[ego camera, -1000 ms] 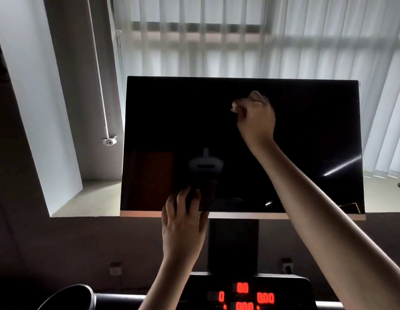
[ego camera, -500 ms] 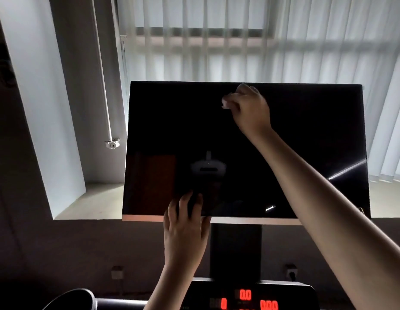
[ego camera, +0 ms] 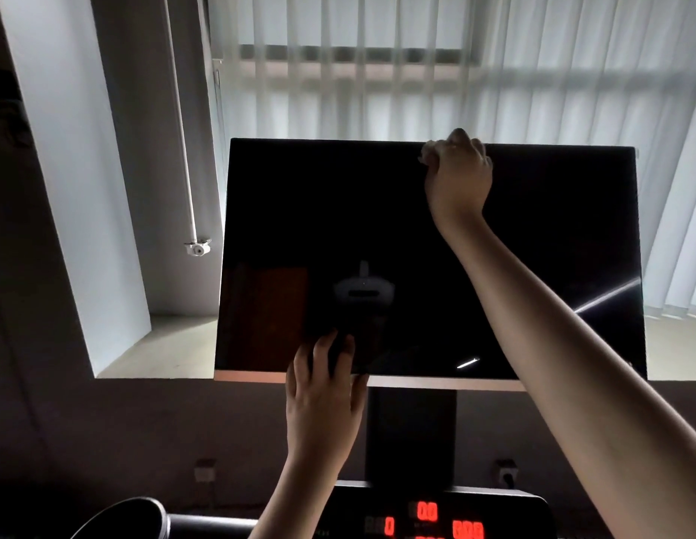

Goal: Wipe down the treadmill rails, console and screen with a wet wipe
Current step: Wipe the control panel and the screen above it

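Wiping along the top edge of the screen point(ego camera: 338, 227) with the right hand point(ego camera: 459, 177), the grip curled tight round a bunched wet wipe point(ego camera: 426, 151), only a pale scrap of it showing at the knuckles on the left side of the fist. Steadying the screen at its bottom edge with the left hand point(ego camera: 323, 398), fingers spread and lying flat, tips on the dark glass, palm below the pale lower trim. Judging the wipe as light, soft and limp, damp enough to glide yet apt to fold over or slip free, so best bunched into a pad inside the fingers rather than pinched by one corner. Judging the screen as stiff, glossy and fragile, perched on a single post under its middle and likely to tilt or wobble under a push near the top; hence bracing low while pressing only lightly high up. Reckoning the glass as partly done at best, with the console point(ego camera: 513, 511) below the screen, glowing with red digits point(ego camera: 426, 512), probably waiting its turn. Not making out the rails clearly in the dark below the screen.
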